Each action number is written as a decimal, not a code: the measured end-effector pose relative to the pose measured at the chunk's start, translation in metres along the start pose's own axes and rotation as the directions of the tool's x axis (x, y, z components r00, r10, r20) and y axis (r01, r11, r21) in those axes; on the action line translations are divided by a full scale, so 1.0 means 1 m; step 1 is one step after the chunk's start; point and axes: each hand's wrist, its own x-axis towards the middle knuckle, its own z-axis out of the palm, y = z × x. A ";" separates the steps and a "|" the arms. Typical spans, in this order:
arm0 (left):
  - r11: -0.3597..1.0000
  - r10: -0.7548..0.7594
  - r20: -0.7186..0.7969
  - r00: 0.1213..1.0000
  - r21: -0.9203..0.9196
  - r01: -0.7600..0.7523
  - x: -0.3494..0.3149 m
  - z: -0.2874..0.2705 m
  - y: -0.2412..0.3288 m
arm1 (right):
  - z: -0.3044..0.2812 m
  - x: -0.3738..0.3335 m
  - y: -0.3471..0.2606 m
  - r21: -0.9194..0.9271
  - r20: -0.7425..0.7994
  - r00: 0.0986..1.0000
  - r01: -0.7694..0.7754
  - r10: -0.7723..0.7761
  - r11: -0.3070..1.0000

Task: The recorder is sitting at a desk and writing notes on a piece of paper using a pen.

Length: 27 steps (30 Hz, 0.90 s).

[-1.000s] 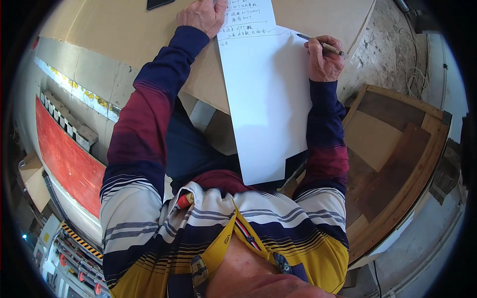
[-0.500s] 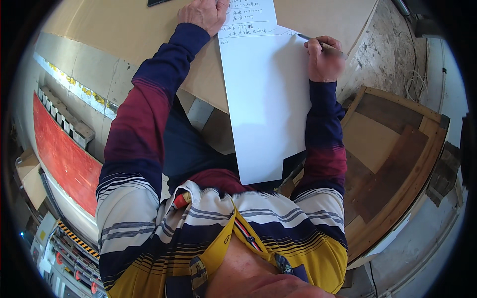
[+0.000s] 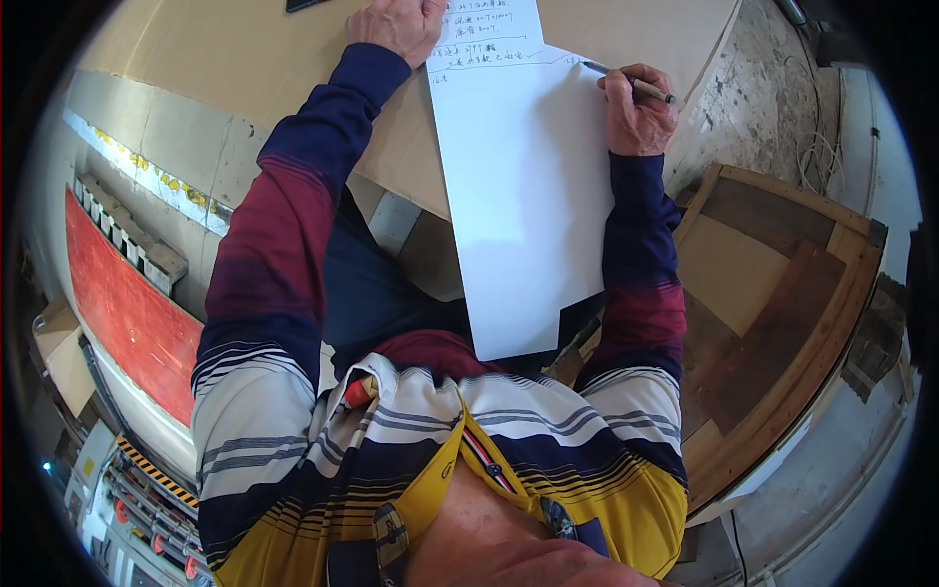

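Note:
A pen [image 3: 653,92], dark at the tip end and pale towards the back, is gripped by my right hand [image 3: 641,119]. Its tip meets the upper right part of a long white sheet of paper [image 3: 518,186], beside small handwritten marks. More handwriting runs along the top of the paper, with a drawn line under it. My left hand [image 3: 396,27] rests at the paper's upper left edge, on the brown board. The top of the picture cuts off most of its fingers. The paper's lower end hangs past the board's near edge, over my lap.
The brown board [image 3: 245,54] spans the worktop. A dark flat object [image 3: 303,5] lies at its far edge. Right of me stands a wooden frame with panels [image 3: 773,284]. To the left are a red panel [image 3: 127,303] and machinery with a striped yellow-black bar [image 3: 156,474].
My right hand and the pen have shifted very slightly, the pen tip staying near the same marks. The whole view has drifted a little; my left hand keeps its place on the board.

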 end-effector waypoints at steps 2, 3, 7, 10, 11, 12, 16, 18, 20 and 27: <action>0.999 0.012 -0.007 1.000 -0.038 -0.012 0.000 0.000 -0.001 | 0.000 0.000 -0.002 -0.015 0.006 1.000 -0.001 0.001 1.000; 0.999 0.012 -0.006 1.000 -0.038 -0.012 0.000 0.000 -0.001 | 0.000 0.000 -0.002 -0.012 0.004 1.000 -0.006 0.006 1.000; 0.999 -0.037 0.038 0.999 -0.004 0.037 0.000 -0.002 0.002 | -0.002 0.000 0.000 -0.019 -0.005 1.000 -0.003 0.003 1.000; 0.999 0.004 -0.008 1.000 -0.035 -0.004 -0.001 -0.002 0.003 | -0.003 0.000 0.005 -0.036 -0.013 1.000 0.025 -0.025 0.999; 0.999 0.004 -0.007 1.000 -0.034 -0.004 -0.001 -0.002 0.003 | -0.003 0.000 0.005 -0.025 -0.010 0.999 0.034 -0.034 0.999; 0.999 -0.002 -0.004 1.000 -0.035 0.002 -0.001 -0.002 0.003 | -0.002 0.000 0.004 -0.014 -0.008 0.999 0.043 -0.043 0.999; 0.999 -0.012 0.001 1.000 -0.041 0.012 -0.001 -0.003 0.004 | -0.003 0.001 0.009 -0.025 -0.008 0.998 0.056 -0.056 0.998; 0.999 -0.009 -0.005 1.000 -0.048 0.008 -0.001 -0.003 0.006 | -0.004 0.001 0.012 -0.037 -0.010 0.998 0.058 -0.058 0.998; 0.998 -0.002 -0.009 1.000 -0.062 0.001 0.000 -0.001 0.003 | -0.005 0.002 0.011 -0.066 -0.004 0.996 0.087 -0.087 0.994; 0.991 0.039 -0.066 0.997 -0.122 -0.047 -0.001 0.006 -0.004 | -0.002 -0.001 0.002 -0.021 -0.004 0.999 0.050 -0.050 0.999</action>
